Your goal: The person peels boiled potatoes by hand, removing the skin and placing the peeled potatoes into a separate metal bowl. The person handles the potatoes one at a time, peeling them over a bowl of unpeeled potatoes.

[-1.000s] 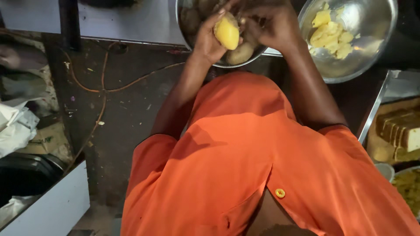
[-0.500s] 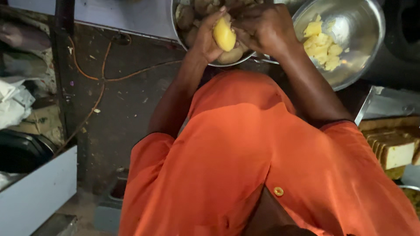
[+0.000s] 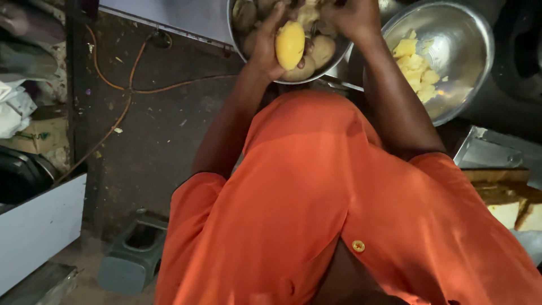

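L hand grips a peeled yellow potato, held upright over the steel bowl of unpeeled potatoes. R hand above same bowl, grip can't tell. Second steel bowl w/ yellow chunks just beside. Orange shirt below.

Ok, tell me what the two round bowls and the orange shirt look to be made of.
The round bowl of yellow pieces: polished metal, likely stainless steel, going by its bright mirror-like glare. The round bowl of unpeeled potatoes: seemingly the same grey metal, though only its rim shows. The orange shirt: thin woven cloth with a soft sheen and folds; the fibre cannot be told.
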